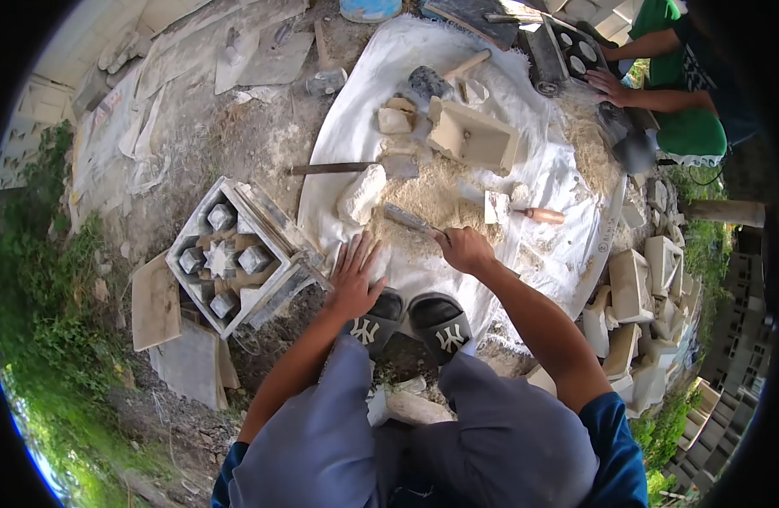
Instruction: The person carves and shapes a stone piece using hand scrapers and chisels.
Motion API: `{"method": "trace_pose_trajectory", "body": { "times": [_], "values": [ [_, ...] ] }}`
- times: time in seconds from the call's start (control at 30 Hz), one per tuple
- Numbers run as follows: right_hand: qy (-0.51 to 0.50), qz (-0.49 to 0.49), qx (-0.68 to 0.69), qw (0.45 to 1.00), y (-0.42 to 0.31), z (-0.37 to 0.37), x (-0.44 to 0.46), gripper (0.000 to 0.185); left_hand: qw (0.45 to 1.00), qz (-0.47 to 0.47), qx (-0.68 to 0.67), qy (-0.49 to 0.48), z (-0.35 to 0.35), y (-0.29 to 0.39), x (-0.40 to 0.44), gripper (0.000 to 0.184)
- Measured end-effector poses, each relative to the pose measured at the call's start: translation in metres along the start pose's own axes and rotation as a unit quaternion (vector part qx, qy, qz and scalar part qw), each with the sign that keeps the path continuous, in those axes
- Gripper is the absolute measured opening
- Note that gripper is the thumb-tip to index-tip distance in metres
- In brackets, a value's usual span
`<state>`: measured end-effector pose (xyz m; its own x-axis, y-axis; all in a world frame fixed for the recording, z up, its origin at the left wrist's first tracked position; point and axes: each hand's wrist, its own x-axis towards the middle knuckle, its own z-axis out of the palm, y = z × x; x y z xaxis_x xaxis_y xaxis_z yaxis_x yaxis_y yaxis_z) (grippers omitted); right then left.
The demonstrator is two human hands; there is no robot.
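My right hand (467,251) is closed around the handle of a tool with a long, flat metal blade (410,218). The blade lies over tan powder (444,193) on a white sheet (338,127). My left hand (355,275) rests palm down on the sheet's near edge, fingers extended; whether something pale lies under it I cannot tell. Just beyond those fingers lies a whitish lump (361,195). A hammer (398,166) lies across the sheet behind the lump. To the right is a wooden-handled trowel (542,216), with a square-cornered tan block box (472,135) farther back.
At left stands a square metal mould (224,258) with a star centre, on boards (156,305). Broken hollow blocks (631,286) are heaped at right. Another person's hands (609,86) touch a dark mould (571,51) at upper right. A mallet (326,81) lies far left.
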<state>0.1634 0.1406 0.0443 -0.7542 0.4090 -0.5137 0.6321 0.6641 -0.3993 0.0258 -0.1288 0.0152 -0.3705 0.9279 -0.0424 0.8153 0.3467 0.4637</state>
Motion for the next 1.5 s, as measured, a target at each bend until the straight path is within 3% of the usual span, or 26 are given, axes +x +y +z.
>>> {"method": "trace_pose_trajectory", "body": {
  "times": [0.13,0.23,0.37,0.5,0.63,0.73,0.9,1.0,1.17,1.3,1.43,1.5],
  "values": [
    [0.02,-0.047,-0.01,0.999,0.002,0.005,-0.006,0.058,1.0,-0.006,0.002,-0.004,0.0,-0.001,-0.004,0.076],
    [0.009,0.013,-0.02,1.0,-0.005,0.001,0.004,0.057,1.0,-0.004,-0.008,-0.006,0.001,0.003,-0.002,0.076],
    [-0.007,-0.043,0.003,0.999,-0.004,-0.003,-0.004,0.056,1.0,0.005,-0.017,0.005,-0.003,0.0,-0.003,0.076],
    [0.01,0.004,0.004,1.0,-0.002,-0.003,0.002,0.058,1.0,-0.003,-0.009,-0.003,0.0,0.0,0.001,0.076],
    [-0.013,-0.08,0.043,0.996,0.008,0.0,-0.008,0.06,1.0,0.005,-0.009,0.015,0.001,-0.005,-0.004,0.076],
    [-0.003,0.002,-0.014,1.0,0.003,0.001,-0.006,0.057,1.0,0.002,-0.011,0.008,0.004,0.0,-0.004,0.076],
    [-0.013,-0.064,0.009,0.998,0.015,0.008,-0.013,0.059,1.0,-0.002,-0.01,0.003,-0.002,-0.002,-0.005,0.077],
    [0.015,-0.019,-0.022,0.999,0.012,0.005,-0.013,0.057,1.0,0.0,0.004,-0.002,0.002,0.001,-0.003,0.078],
    [-0.023,-0.065,0.003,0.998,0.017,0.006,-0.016,0.055,1.0,0.0,-0.029,0.01,-0.001,-0.001,-0.004,0.079],
    [0.039,-0.022,-0.021,0.999,0.015,0.004,-0.019,0.054,1.0,-0.007,-0.004,-0.002,0.002,-0.002,-0.001,0.08],
    [-0.021,-0.061,-0.003,0.998,0.025,0.011,-0.035,0.055,1.0,-0.007,-0.01,0.002,0.0,-0.003,-0.005,0.08],
    [-0.001,0.0,-0.021,1.0,0.019,0.015,-0.037,0.055,1.0,-0.003,-0.01,0.007,0.005,0.0,-0.003,0.079]
  ]
}}
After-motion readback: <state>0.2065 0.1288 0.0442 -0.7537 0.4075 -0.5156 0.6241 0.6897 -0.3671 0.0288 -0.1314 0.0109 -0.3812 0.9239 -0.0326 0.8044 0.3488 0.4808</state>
